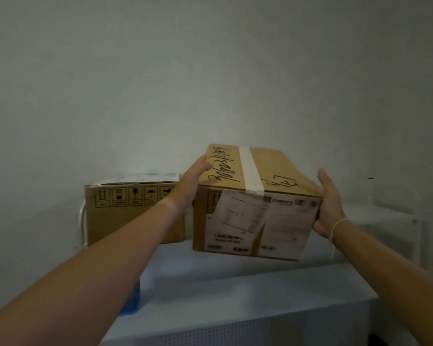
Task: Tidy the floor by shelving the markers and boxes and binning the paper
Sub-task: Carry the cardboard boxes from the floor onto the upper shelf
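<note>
A taped brown cardboard box (255, 201) with black handwriting on top and white shipping labels on its front hangs tilted just above the pale shelf top (235, 283). My left hand (189, 188) presses its left side and my right hand (329, 203) presses its right side. A second cardboard box (133, 213) with printed handling symbols rests on the shelf top to the left, against the wall; my left wrist partly covers its right end. No markers or paper are in view.
A plain wall (210, 83) stands directly behind the boxes. The shelf front is a perforated panel (235, 330). A blue object (131, 302) peeks out under my left forearm. A white wire frame (398, 221) stands at the right.
</note>
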A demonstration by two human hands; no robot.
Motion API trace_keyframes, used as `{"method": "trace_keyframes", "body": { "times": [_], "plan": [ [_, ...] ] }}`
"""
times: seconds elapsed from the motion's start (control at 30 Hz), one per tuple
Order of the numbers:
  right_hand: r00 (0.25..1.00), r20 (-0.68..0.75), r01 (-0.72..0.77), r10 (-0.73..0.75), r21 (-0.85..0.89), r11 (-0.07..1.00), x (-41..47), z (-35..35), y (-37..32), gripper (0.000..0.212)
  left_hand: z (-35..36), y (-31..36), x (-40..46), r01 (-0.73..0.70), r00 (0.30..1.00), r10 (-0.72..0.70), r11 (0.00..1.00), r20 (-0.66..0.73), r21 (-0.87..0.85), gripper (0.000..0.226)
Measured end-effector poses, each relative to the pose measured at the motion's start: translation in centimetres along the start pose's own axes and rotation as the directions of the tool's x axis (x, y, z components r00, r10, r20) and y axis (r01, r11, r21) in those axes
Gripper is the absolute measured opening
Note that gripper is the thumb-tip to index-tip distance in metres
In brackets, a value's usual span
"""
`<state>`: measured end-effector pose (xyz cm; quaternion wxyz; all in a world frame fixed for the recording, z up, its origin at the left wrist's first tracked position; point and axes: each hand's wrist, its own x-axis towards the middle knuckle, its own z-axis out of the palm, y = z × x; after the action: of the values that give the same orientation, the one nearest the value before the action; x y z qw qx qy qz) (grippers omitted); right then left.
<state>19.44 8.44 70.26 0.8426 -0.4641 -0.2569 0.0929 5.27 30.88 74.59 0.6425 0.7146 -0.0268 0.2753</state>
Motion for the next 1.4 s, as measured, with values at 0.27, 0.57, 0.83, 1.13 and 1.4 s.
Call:
{"method": "trace_keyframes", "body": {
  "times": [0.27,0.57,0.83,1.13,1.4],
  "plan": [
    [0.998,-0.028,0.04,-0.049,-0.246,0.968,4.6,3.5,2.5,0.058,-3.1,-2.7,1.1,-0.125,0.98,0.177,0.904,-0.094,0.408,0.051],
    [0.791,-0.111,0.196,-0.601,-0.885,0.421,6.5,5.9,4.8,0.049,-4.6,-4.1,3.2,-0.408,0.836,0.391,-0.025,0.385,0.913,0.063],
    [0.787,0.348,0.308,-0.51,-0.937,-0.165,7.9,7.4,10.7,0.064,-5.8,-6.1,5.3,-0.221,0.911,0.34,-0.077,0.234,0.972,0.068],
    [0.789,0.477,0.358,-0.387,-0.869,-0.341,10.7,6.1,14.6,0.084,-6.7,-8.3,7.4,-0.039,0.946,0.316,-0.122,0.076,0.992,0.069],
    [0.811,0.471,0.374,-0.346,-0.873,-0.313,11.0,6.5,14.5,0.084,-7.4,-9.3,7.8,-0.043,0.863,0.483,-0.223,0.148,0.974,0.071]
  ]
}}
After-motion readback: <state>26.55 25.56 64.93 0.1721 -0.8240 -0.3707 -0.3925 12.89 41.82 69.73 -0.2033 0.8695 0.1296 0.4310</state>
